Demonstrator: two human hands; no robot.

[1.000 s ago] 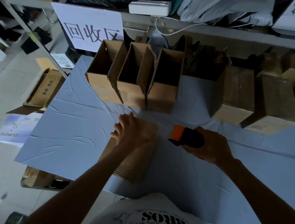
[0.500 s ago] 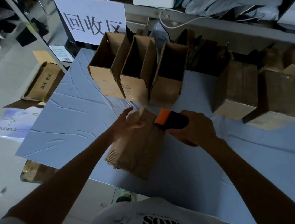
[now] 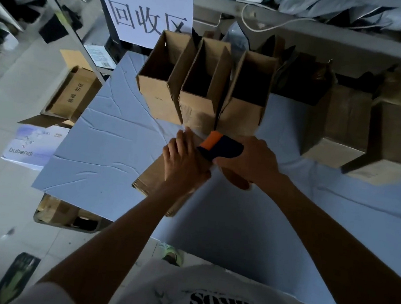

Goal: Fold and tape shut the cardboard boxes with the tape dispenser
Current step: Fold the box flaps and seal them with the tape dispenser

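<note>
A brown cardboard box (image 3: 152, 180) lies on the pale blue table (image 3: 99, 150) in front of me, mostly hidden under my hands. My left hand (image 3: 184, 161) rests flat on top of the box, fingers straight and pointing away from me. My right hand (image 3: 248, 161) grips the black and orange tape dispenser (image 3: 220, 146), whose orange end sits at the far end of the box, next to my left fingertips. The brown tape roll (image 3: 237, 181) shows under my right wrist.
Three open-topped boxes (image 3: 202, 87) stand in a row at the back of the table. Two closed boxes (image 3: 368, 136) lie at the back right. A shelf with a paper sign (image 3: 146, 8) runs behind. Cartons (image 3: 69, 94) lie on the floor at left.
My left hand has moved from the box's side to flat on its top. The dispenser has moved forward along the box, toward its far end.
</note>
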